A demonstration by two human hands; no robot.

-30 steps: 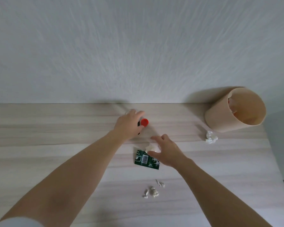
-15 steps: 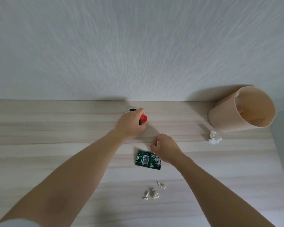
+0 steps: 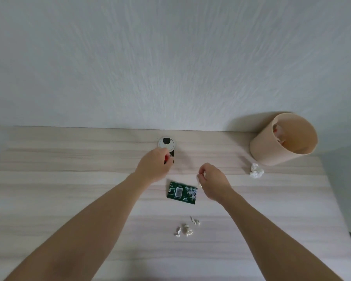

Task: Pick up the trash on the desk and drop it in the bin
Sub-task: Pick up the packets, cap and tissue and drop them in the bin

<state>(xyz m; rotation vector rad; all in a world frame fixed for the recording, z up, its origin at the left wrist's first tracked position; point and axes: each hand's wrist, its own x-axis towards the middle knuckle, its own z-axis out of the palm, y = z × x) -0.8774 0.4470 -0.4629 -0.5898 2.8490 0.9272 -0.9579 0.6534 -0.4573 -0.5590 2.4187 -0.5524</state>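
My left hand (image 3: 153,166) is closed around a small dark bottle with a red cap (image 3: 169,158), mostly hidden by the fingers, at the middle back of the wooden desk (image 3: 69,179). My right hand (image 3: 212,182) is closed on a small white crumpled paper (image 3: 200,179) that peeks out at the fingertips. Between the hands lies a flat green wrapper (image 3: 181,192). Several white paper scraps (image 3: 186,228) lie nearer to me. A crumpled white tissue (image 3: 256,170) sits beside the beige bin (image 3: 263,147), which stands at the back right with some trash inside.
A round white cable grommet with a black hole (image 3: 166,142) is set in the desk just behind my left hand. A white wall (image 3: 170,57) runs along the back edge. The desk's right edge drops off past the bin.
My right hand closed on the white paper and lifted slightly off the wrapper. My left hand closed further over the bottle, hiding most of the red cap. The view tilted, revealing the grommet.
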